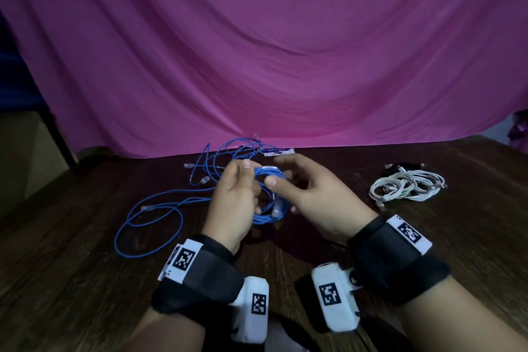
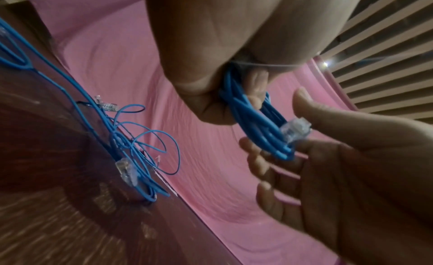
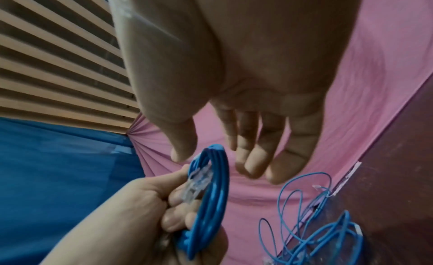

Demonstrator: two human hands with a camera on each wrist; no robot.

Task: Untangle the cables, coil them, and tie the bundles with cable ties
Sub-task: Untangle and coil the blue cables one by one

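Note:
My left hand (image 1: 237, 197) grips a coiled blue network cable (image 1: 268, 218) above the table, fingers curled round the bundle (image 2: 255, 120). A clear plug (image 2: 296, 128) lies against the coil's side. A thin pale band (image 1: 267, 168) crosses the top of the coil; a fine clear strand (image 2: 264, 65) runs by my left fingers. My right hand (image 1: 311, 191) hovers just right of the coil with fingers relaxed and spread (image 3: 253, 148), holding nothing. More blue cables (image 1: 217, 163) lie tangled on the table behind the hands, one long loop (image 1: 148, 223) trailing left.
A heap of white cables (image 1: 405, 186) lies on the right of the dark wooden table (image 1: 85, 266), with a black cable (image 1: 400, 167) behind it. A small printed packet (image 1: 278, 151) sits by the pink cloth backdrop (image 1: 257, 66).

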